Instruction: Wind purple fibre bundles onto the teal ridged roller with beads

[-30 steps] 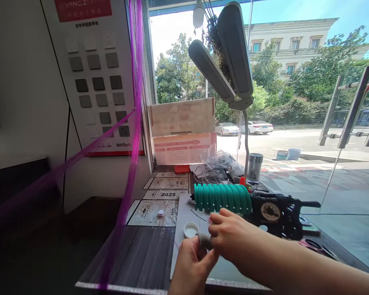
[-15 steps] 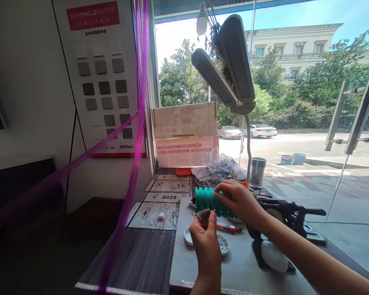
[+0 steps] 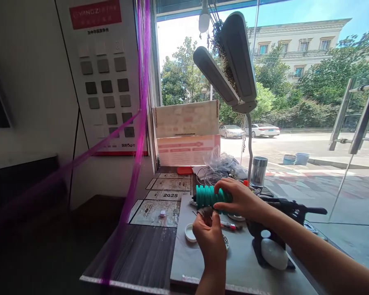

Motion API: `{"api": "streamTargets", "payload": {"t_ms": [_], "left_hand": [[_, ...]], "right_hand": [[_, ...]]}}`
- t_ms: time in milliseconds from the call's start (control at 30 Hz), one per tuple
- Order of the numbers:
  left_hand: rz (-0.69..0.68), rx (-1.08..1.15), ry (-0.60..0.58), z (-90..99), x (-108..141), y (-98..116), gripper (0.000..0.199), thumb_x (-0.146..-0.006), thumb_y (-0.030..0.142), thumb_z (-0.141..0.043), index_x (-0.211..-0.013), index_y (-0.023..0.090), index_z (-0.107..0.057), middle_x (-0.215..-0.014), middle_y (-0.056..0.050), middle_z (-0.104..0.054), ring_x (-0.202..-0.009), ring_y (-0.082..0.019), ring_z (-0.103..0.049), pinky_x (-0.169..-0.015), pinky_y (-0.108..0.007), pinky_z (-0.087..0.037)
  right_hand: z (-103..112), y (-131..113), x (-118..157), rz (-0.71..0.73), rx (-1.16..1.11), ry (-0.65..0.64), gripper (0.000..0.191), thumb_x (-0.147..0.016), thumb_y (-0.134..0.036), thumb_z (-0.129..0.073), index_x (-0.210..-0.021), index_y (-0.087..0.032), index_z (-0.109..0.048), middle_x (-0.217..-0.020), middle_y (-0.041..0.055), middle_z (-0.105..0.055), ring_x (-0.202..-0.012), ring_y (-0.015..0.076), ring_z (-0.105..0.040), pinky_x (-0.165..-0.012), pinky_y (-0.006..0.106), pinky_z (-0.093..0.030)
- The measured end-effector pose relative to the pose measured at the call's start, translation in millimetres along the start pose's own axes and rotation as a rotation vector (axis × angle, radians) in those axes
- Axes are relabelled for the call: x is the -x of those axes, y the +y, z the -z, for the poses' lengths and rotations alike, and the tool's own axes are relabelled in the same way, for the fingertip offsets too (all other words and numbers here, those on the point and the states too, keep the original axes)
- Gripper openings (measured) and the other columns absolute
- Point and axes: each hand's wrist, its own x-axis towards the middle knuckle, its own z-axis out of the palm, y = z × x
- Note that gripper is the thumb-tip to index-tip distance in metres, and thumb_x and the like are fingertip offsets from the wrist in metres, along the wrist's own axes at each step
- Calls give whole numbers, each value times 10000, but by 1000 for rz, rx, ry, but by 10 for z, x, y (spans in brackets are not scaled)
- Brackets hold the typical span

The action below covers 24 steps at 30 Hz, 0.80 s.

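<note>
Tabletop [image 3: 135, 254], dark wood-grain, set before a window. Board [image 3: 199, 266], pale grey, lying on the tabletop. Lamp [image 3: 249, 107], two-headed, grey, on a curved neck behind the work. Machine [image 3: 290, 211], black, at the board's right side, partly behind the right forearm. Cylinder [image 3: 206, 196], green, ribbed, lying sideways toward the back of the board. Right hand [image 3: 238, 194], thumb and index finger parted, in front of the cylinder's right part; cannot tell whether touching it. Left hand [image 3: 208, 229], thumb and index finger pinching the small grey piece, low before the cylinder. White oval [image 3: 274, 254], on a black base at right. Red tool [image 3: 232, 226], lying below the cylinder. Lid [image 3: 190, 232], white, just left of the left hand. Dish [image 3: 226, 243], mostly hidden behind the left hand. Grey piece [image 3: 206, 210], between left fingertips, near the right thumb; exact shape unclear.
</note>
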Motion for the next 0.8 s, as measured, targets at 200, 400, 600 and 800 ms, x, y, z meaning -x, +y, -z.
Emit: {"api": "streamTargets", "payload": {"t_ms": [200,400,600,800], "left_hand": [[2,-10,-26,-5,8,-13,171,-716,280,-577,-730,115,-622,-658,-59,-658,-617,-159,-577,-622,-248,-434],[21,37,16,-16,3,-16,142,-683,258,-609,-707,120,-631,-615,-37,-642,-601,-155,-570,-600,-234,-413],[19,39,-10,-29,10,-40,151,-709,262,-586,-737,119,-625,-684,-49,-659,-655,-158,-586,-643,-242,-432],[75,151,-36,204,3,-68,430,-698,558,-558,-692,131,-608,-526,-6,-574,-459,-96,-492,-472,-193,-380]], "right_hand": [[-14,-28,-21,-52,33,14,301,-632,-370,-714,-807,-193,-544,-807,13,-551,-813,199,-478,-711,323,-352],[-7,-36,-37,-68,51,-3,298,-635,-363,-702,-817,-196,-535,-805,15,-556,-794,196,-480,-677,315,-358],[-47,-55,-50,-71,131,18,266,-632,-309,-696,-802,-202,-522,-820,13,-570,-810,210,-489,-690,329,-360],[43,-74,-57,-54,5,-15,239,-728,-381,-630,-846,-191,-544,-808,27,-569,-808,199,-500,-714,334,-385]]}}
